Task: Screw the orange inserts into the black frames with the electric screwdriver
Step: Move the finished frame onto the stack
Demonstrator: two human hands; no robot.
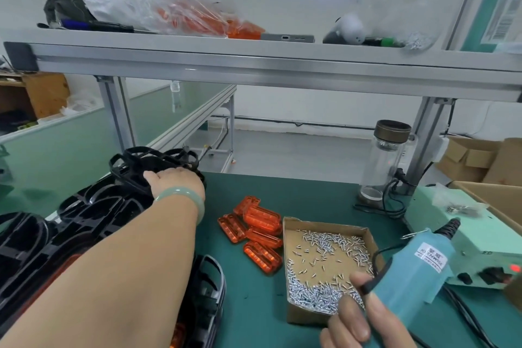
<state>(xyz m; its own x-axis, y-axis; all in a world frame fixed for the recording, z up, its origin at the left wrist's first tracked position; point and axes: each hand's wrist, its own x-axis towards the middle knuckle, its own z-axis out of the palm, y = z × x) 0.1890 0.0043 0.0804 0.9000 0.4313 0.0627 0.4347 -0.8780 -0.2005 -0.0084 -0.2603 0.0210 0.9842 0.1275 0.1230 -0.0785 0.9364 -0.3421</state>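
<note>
My left hand (176, 182) reaches to the far left of the green mat and grips a black frame (132, 161) on top of a pile of black frames (93, 215). Several loose orange inserts (255, 230) lie in the middle of the mat. My right hand (364, 316) holds the blue electric screwdriver (415, 274) at the lower right, above the near corner of a cardboard tray of silver screws (324, 265). One black frame (209, 288) lies under my left forearm, with orange showing at its near end.
The screwdriver's pale green power box (463, 240) sits at the right with cables trailing. A clear bottle (387, 158) stands at the back right by an aluminium post. Open cardboard boxes (491, 198) lie at far right. An overhead shelf (254, 56) carries bags and tools.
</note>
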